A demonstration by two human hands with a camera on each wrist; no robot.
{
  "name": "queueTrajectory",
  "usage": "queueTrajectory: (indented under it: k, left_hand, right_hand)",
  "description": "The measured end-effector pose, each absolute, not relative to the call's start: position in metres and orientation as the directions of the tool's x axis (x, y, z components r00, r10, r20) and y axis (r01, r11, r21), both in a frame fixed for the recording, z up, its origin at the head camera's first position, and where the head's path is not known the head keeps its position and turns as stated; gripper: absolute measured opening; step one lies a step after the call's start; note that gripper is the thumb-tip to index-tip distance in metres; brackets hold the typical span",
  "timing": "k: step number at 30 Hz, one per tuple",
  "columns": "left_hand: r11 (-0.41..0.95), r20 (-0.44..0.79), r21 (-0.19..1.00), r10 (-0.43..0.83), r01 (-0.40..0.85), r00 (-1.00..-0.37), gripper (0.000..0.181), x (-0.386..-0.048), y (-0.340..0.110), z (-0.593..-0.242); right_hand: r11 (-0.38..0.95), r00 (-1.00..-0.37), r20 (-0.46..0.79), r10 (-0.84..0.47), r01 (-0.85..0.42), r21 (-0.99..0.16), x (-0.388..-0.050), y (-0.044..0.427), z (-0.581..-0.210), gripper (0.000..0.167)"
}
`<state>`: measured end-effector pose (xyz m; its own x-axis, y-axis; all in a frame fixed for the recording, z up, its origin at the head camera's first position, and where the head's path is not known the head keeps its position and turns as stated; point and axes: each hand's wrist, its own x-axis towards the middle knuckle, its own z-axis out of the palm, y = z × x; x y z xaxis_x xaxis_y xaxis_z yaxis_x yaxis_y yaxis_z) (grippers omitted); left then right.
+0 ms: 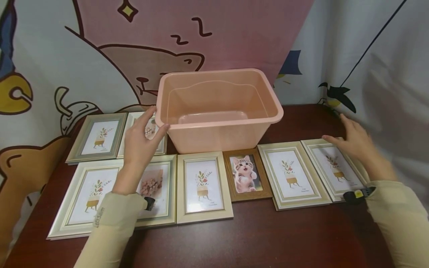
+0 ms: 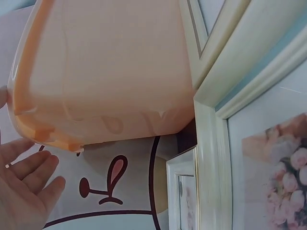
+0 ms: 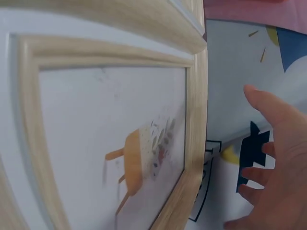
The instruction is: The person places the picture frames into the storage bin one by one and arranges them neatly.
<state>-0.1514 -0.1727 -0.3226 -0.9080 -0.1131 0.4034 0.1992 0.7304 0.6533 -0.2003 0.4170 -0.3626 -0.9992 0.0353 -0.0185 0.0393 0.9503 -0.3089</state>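
Pink bin (image 1: 218,137) sits on the table (image 1: 254,238), right behind some picture frames (image 1: 204,186). Left grip (image 1: 138,143)'s loose at its side, maybe touching; right grip (image 1: 356,143)'s relaxed, empty, by the rightmost frame (image 1: 328,163). Dragging the bin forward could shove frames, they're that close. Left arm (image 1: 114,223) hides bits of the flower-photo frames (image 1: 169,193).

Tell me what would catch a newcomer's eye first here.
The pink tub would likely draw the eye first, large against the cartoon backdrop, with the left hand at its left end. Next comes the kitten picture, its brown frame set among pale frames in front of the tub.
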Motion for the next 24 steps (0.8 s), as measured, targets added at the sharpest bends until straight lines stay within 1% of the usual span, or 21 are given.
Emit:
queueTrajectory:
  k: [3,9,13,18,24]
  left_hand:
    - [0.714,0.413,0.664,-0.102,0.222,-0.905,0.058,-0.152,-0.172,-0.323]
    - [0.675,0.410,0.695,-0.089,0.248,-0.908,0.057,-0.153,-0.172,-0.323]
    - [0.641,0.414,0.721,-0.092,0.265,-0.906,0.056,-0.154,-0.172,-0.322]
    - [0.604,0.402,0.753,-0.111,0.259,-0.909,0.056,-0.154,-0.172,-0.323]
    - [0.590,0.384,0.769,-0.123,0.244,-0.915,0.056,-0.154,-0.172,-0.323]
  right_hand:
    - [0.941,-0.998,-0.048,0.044,0.058,-0.334,-0.199,0.422,-0.366,0.098]
    - [0.921,-0.995,-0.085,0.045,0.074,-0.384,-0.196,0.431,-0.373,0.085]
    - [0.886,-0.990,-0.117,0.078,0.122,-0.447,-0.195,0.438,-0.378,0.085]
    - [0.858,-0.988,-0.118,0.104,0.149,-0.491,-0.195,0.451,-0.384,0.080]
    - [0.853,-0.987,-0.142,0.076,0.138,-0.504,-0.200,0.468,-0.388,0.072]
